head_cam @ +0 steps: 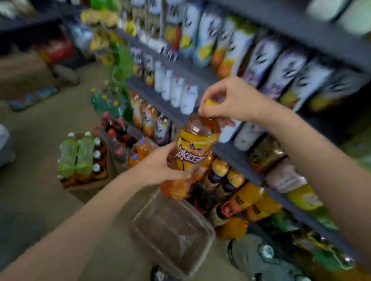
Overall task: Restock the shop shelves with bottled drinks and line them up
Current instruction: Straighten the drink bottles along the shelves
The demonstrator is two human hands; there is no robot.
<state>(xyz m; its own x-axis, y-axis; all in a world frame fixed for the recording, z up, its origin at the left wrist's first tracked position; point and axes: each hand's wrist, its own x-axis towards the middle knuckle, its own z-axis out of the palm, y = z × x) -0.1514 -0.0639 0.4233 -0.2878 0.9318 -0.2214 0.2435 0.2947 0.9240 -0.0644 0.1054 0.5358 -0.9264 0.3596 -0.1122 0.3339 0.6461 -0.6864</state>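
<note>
Your right hand (pixel 231 99) pinched the yellow cap (pixel 211 102) of an iced tea bottle (pixel 191 154), while your left hand (pixel 161 167) gripped its lower body. You held the bottle tilted in mid-air, in front of the dark shelves (pixel 235 154) of drinks. Below it sat a shrink-wrapped cardboard tray (pixel 171 232) on the floor, and farther left stood a pack of green bottles (pixel 77 152).

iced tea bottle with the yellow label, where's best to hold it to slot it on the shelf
Grip the iced tea bottle round its labelled middle from the side, as the left hand does. The right hand pinches only the narrow yellow cap, probably less steady.
</note>
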